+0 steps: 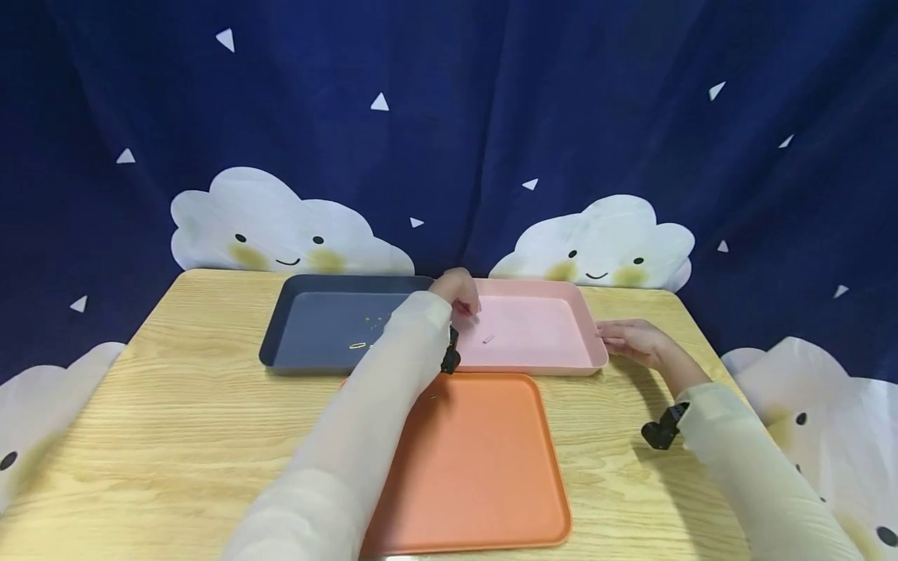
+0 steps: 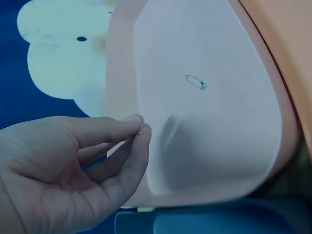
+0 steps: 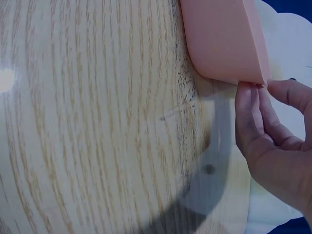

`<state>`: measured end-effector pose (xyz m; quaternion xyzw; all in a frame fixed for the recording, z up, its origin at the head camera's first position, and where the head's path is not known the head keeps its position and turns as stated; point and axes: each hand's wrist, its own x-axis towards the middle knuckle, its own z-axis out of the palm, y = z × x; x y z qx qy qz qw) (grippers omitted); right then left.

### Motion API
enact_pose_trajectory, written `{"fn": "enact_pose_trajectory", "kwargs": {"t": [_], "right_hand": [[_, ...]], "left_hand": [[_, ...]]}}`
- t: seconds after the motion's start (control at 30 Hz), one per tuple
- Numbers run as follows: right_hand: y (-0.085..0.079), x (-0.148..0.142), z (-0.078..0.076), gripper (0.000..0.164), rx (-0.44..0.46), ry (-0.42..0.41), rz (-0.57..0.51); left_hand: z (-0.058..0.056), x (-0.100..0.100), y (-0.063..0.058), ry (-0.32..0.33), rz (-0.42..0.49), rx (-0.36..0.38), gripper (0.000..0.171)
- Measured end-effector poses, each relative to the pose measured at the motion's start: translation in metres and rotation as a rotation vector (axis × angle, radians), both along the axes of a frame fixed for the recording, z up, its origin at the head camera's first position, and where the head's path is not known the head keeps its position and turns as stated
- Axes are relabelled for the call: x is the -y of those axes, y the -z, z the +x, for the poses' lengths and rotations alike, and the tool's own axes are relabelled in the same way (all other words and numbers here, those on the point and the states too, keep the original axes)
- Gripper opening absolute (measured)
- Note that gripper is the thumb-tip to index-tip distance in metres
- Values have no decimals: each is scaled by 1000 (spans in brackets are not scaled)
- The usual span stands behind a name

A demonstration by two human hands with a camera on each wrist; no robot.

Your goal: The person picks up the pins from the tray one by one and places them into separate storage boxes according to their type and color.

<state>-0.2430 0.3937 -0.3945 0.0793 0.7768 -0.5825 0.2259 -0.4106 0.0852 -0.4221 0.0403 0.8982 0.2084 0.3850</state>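
Over the left part of the pink tray (image 1: 536, 361), my left hand (image 1: 459, 290) pinches a small silver safety pin (image 2: 139, 125) between thumb and fingertip. Fingertips hide much of that pin. Another silver safety pin (image 2: 196, 82) lies on the pink tray's floor, to the right of this hand in the head view. At the tray's right end, my right hand (image 1: 634, 343) holds the rim, its thumb (image 3: 287, 91) on one side and its fingers (image 3: 248, 112) against the outer wall.
A dark grey-blue tray (image 1: 309, 285) adjoins the pink one on the left, with a gold safety pin (image 1: 358, 345) and several tiny gold pieces inside, partly behind my left sleeve. An orange tray (image 1: 484, 467) lies in front on the wooden table (image 1: 175, 421). A blue curtain (image 1: 449, 140) hangs behind.
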Motion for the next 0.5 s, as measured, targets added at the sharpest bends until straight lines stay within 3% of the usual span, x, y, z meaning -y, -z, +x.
{"fn": "enact_pose_trajectory", "kwargs": {"t": [0.07, 0.1, 0.17, 0.23, 0.33, 0.4, 0.5], "right_hand": [[0, 3, 0, 64, -4, -2, -8], [0, 4, 0, 64, -7, -6, -8], [-1, 6, 0, 64, -4, 1, -18], [-1, 8, 0, 64, 0, 0, -17], [-2, 9, 0, 64, 7, 7, -24], [-2, 9, 0, 65, 11, 8, -21], [-3, 8, 0, 66, 11, 0, -8]], "left_hand": [[-24, -7, 28, 39, -47, -17, 13], [-20, -8, 25, 57, -81, -31, 15], [2, -4, 3, 77, -139, -49, 13], [40, 2, -35, 53, -172, -62, 13], [86, 11, -80, -47, -141, -70, 16], [106, 14, -96, -84, -101, -79, 21], [117, 16, -102, -115, -7, -75, 25]]}}
